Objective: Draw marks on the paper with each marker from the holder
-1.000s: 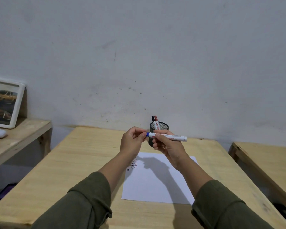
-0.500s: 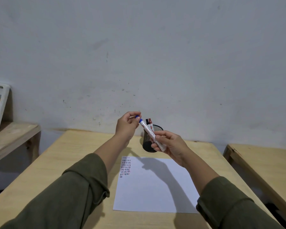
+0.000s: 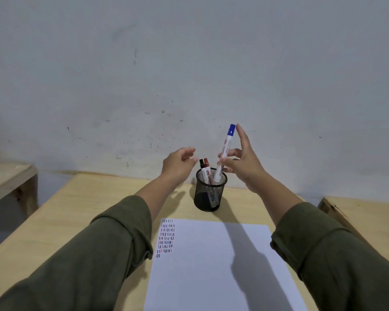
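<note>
- We saw the wooden table (image 3: pixel 54 221) stretching under both our forearms, well below the hands.
- The white paper (image 3: pixel 211 277) lay flat on it, below and nearer to us than both hands; rows of short black, red and blue marks (image 3: pixel 166 237) sat in its upper left corner, beneath our left forearm.
- The black mesh holder (image 3: pixel 209 193) stood upright just beyond the paper, below and between the hands.
- Our right hand (image 3: pixel 243 167) pinched the blue-capped marker (image 3: pixel 224 151) at mid-barrel with thumb and fingers, the index finger raised beside the cap; the marker's lower end sat inside the holder's rim.
- Our left hand (image 3: pixel 177 164) hovered empty, fingers loosely curled and apart, just left of the black-capped marker (image 3: pixel 203 168) and red-capped marker (image 3: pixel 207 168) in the holder.
</note>
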Motion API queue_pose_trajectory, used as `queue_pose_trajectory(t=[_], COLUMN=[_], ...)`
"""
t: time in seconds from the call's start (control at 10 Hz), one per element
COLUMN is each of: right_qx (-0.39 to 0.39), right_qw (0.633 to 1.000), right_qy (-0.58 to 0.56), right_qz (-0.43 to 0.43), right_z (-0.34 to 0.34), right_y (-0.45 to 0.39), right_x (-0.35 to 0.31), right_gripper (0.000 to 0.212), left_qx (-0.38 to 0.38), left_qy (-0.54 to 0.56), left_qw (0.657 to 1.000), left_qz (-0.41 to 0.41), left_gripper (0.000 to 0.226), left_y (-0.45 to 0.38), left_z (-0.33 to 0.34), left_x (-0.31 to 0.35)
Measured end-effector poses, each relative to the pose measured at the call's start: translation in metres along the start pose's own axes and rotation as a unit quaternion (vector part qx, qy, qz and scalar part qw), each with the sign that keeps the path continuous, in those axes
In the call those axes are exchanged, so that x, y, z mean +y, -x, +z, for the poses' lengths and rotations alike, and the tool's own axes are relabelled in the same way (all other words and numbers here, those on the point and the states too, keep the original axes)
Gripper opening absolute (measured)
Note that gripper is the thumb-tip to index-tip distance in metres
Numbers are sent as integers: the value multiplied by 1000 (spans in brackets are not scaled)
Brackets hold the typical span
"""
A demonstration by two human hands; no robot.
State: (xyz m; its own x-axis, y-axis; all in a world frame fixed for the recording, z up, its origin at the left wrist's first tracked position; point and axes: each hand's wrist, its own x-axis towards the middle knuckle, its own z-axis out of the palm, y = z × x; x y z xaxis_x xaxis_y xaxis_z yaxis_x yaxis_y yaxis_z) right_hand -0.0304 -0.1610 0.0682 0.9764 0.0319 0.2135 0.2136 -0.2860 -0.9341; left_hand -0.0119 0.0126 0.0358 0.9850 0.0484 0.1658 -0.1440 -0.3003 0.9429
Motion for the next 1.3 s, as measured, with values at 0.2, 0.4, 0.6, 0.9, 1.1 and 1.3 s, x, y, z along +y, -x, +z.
queue_pose_trajectory(t=[0.2, 0.4, 0.6, 0.9, 1.1, 1.3], right_qx=[9, -5, -11, -13, -14, 6], right_qw=[982, 964, 938, 929, 921, 934], right_qy=[177, 262, 346, 366, 388, 358], right_qz=[-58, -36, -34, -53, -38, -24], right_z=[14, 21, 24, 28, 27, 25], right_y=[-23, -32, -41, -46, -49, -42], right_x=[10, 34, 53, 66, 69, 62], right_gripper=[99, 87, 85, 67, 72, 80], left_qx=[-52, -91, -106, -105, -100, -68], left_qy=[-104, -138, -125, -101, -107, -119], left_qw=[993, 986, 986, 989, 989, 990], left_qz=[-22, -27, -29, -32, -30, -37], left_gripper=[55, 63, 56, 46, 46, 54], left_y=[-13, -18, -21, -24, -24, -19], left_z=[11, 22, 28, 32, 32, 33], left_x=[-24, -35, -42, -48, -50, -46])
